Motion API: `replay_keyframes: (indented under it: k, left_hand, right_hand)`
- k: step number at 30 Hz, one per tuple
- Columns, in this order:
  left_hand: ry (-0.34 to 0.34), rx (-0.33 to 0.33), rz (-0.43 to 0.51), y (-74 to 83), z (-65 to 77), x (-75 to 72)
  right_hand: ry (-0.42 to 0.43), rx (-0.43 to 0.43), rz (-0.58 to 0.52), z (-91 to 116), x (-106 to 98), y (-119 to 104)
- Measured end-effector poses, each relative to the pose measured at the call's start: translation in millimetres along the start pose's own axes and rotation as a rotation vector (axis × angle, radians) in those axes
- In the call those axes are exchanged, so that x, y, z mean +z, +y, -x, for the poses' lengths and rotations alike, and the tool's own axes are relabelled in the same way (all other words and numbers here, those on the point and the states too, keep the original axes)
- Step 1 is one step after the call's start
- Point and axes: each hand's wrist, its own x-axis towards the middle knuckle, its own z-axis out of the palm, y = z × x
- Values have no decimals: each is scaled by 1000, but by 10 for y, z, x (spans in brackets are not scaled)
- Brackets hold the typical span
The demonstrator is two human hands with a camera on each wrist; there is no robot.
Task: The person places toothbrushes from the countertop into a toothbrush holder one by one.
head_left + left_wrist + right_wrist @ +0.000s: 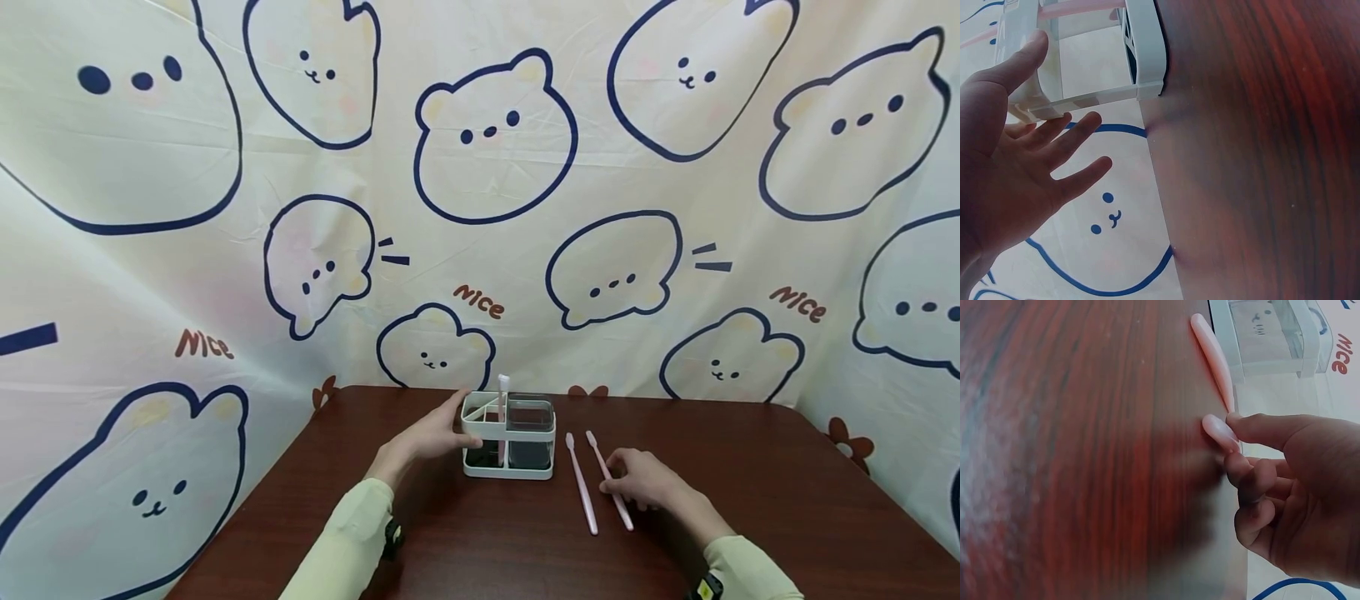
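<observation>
A white-framed toothbrush holder (531, 436) with compartments stands toward the back of the table. One pink toothbrush (503, 383) is upright in it. My left hand (427, 435) grips the holder's left side, the thumb (1036, 47) at the front of its frame and the other fingers spread behind. Two pink toothbrushes lie right of the holder, heads pointing away from me. The nearer one to the holder is a toothbrush (582, 490) that nothing touches. My right hand (648, 479) pinches the handle of the rightmost toothbrush (1217, 430) between thumb and index finger, the other fingers curled.
Dark reddish-brown wood covers the table (465, 550). Behind and beside it hangs a pale cloth (517, 342) printed with cartoon bear faces, its lower part meeting the table's back edge just behind the holder.
</observation>
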Motion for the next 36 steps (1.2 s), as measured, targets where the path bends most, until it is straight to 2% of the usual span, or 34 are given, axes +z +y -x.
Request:
replay_keyframes:
  k: [9, 23, 36]
  left_hand:
    - [-2, -6, 1, -3, 1, 6]
    - [-10, -2, -6, -2, -9, -1]
    - [-25, 24, -12, 18, 6, 7]
  right_hand:
    - [-28, -3, -1, 19, -14, -46]
    - [3, 6, -4, 10, -25, -82]
    - [80, -72, -72, -3, -66, -141]
